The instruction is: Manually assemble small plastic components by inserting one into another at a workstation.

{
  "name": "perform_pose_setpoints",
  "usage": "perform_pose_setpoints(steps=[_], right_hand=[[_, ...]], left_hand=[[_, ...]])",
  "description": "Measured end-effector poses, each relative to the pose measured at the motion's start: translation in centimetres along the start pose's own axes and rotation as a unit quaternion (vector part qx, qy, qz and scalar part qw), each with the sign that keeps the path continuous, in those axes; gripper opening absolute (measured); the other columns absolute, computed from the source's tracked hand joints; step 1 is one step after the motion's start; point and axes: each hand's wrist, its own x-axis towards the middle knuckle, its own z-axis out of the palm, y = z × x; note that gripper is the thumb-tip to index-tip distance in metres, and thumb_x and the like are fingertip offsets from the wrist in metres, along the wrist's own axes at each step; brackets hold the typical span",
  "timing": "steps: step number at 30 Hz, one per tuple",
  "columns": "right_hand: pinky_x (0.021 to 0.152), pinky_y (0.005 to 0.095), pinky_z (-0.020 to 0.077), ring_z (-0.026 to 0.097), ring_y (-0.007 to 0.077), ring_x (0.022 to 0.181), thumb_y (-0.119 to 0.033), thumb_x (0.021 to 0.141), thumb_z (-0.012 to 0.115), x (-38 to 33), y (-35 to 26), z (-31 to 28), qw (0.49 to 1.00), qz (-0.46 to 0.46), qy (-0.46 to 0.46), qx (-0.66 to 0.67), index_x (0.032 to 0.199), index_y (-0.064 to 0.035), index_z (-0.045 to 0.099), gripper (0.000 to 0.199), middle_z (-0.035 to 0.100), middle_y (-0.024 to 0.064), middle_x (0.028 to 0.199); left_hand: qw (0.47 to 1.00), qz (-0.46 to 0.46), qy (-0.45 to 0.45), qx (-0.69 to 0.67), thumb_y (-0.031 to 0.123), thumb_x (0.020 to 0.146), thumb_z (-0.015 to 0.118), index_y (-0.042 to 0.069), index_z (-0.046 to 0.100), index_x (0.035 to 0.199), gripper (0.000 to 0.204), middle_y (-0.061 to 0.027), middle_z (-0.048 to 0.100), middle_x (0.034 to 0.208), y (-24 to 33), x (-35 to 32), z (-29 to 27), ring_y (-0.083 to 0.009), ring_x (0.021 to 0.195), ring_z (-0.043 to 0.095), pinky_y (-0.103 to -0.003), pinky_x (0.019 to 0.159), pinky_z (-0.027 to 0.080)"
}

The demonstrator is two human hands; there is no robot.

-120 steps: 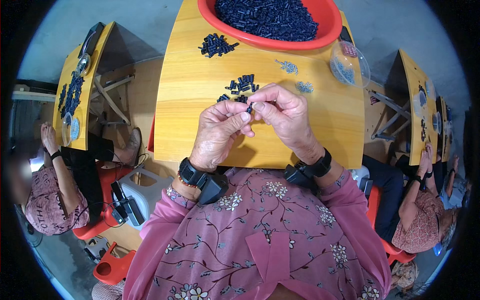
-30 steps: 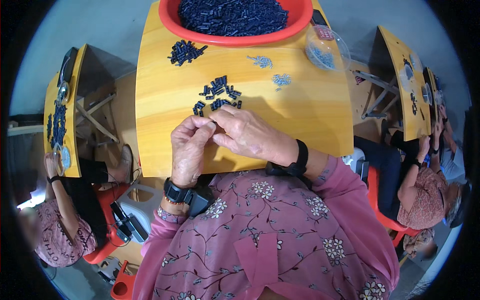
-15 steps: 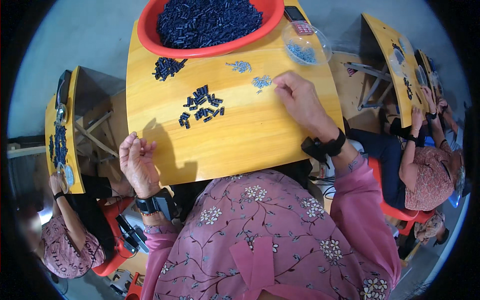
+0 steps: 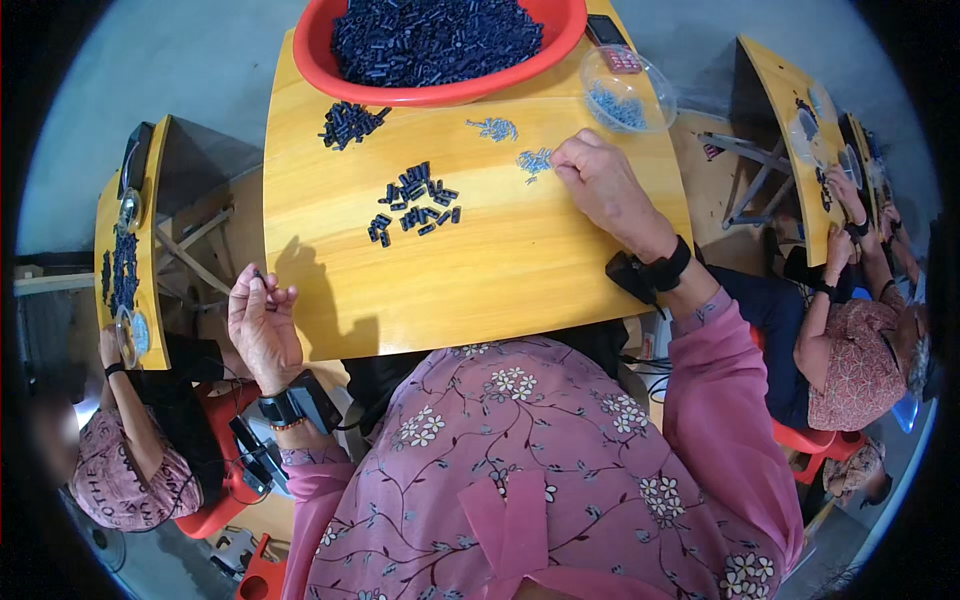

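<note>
Off the table's left front edge, my left hand (image 4: 264, 325) pinches a small black cylindrical piece (image 4: 258, 276) between thumb and fingertips. My right hand (image 4: 612, 198) is over the right side of the table, fingers curled into a pinch just beside a little pile of small silvery pins (image 4: 535, 161). What those fingers hold, if anything, is hidden. A second cluster of silvery pins (image 4: 493, 129) lies farther left. Toward the middle, a loose group of short black cylindrical pieces (image 4: 413, 201) is spread on the wood.
A red basin (image 4: 440, 95) full of black pieces stands at the table's far edge, near another black heap (image 4: 350, 124). A clear round bowl (image 4: 663, 112) holds more pins, with a phone (image 4: 604, 30) beside it. Other people sit at yellow tables (image 4: 152, 250) on both sides.
The whole view has shifted slightly. In my left fingertips, the black piece now shows more plainly. My right hand stays pinched, a little closer to the pin pile.
</note>
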Motion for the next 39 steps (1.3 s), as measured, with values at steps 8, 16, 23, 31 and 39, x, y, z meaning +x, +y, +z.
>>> perform_pose_setpoints(steps=[8,16,23,31,39], right_hand=[[0.072,0.0387,0.0501,0.062,0.0346,0.080,0.000,0.083,0.060,-0.4,0.8,-0.3,0.995,0.063,0.027,0.073,0.089,0.0019,0.064,0.007,0.062,0.0182,0.084],[0.071,0.0401,0.0490,0.061,0.0345,0.078,-0.001,0.082,0.061,0.4,-0.2,-0.1,0.999,0.013,-0.015,0.032,0.086,0.0008,0.064,0.006,0.061,0.0169,0.082],[0.070,0.0433,0.0467,0.058,0.0386,0.081,-0.005,0.082,0.061,0.4,0.2,0.4,0.998,-0.018,-0.043,-0.035,0.087,0.0008,0.059,0.008,0.058,0.0189,0.081],[0.068,0.0379,0.0478,0.060,0.0324,0.075,-0.004,0.087,0.060,0.1,-1.4,-0.2,0.996,0.039,-0.078,-0.015,0.089,0.0028,0.057,0.008,0.059,0.0184,0.081],[0.064,0.0323,0.0487,0.060,0.0192,0.067,-0.002,0.085,0.063,-0.3,-2.0,0.2,0.991,0.121,-0.047,0.020,0.089,0.0020,0.060,0.007,0.061,0.0123,0.073]], left_hand=[[0.990,0.066,0.124,0.006,0.005,0.094,0.060,0.003,0.058,0.117,0.023,-0.0072,0.065,0.091,-0.1,0.9,-3.4,-0.0126,0.070,0.058,-0.033,0.076,0.056],[0.963,0.070,0.261,0.002,0.000,0.090,0.057,0.002,0.057,0.121,0.031,-0.0067,0.062,0.093,-0.9,2.5,-10.8,-0.0128,0.070,0.057,-0.034,0.076,0.054],[0.970,-0.064,0.233,0.019,-0.001,0.089,0.055,0.000,0.059,0.122,0.033,-0.0089,0.063,0.091,-3.2,2.1,-13.0,-0.0171,0.070,0.059,-0.036,0.070,0.054],[0.963,-0.057,0.262,-0.025,0.004,0.093,0.054,0.001,0.061,0.115,0.023,-0.0092,0.065,0.094,-3.9,0.3,-10.3,-0.0180,0.072,0.062,-0.035,0.072,0.056],[0.968,-0.015,0.234,0.093,0.003,0.089,0.061,0.002,0.054,0.128,0.040,-0.0052,0.064,0.097,-5.2,1.4,-15.5,-0.0094,0.069,0.058,-0.023,0.060,0.047]])
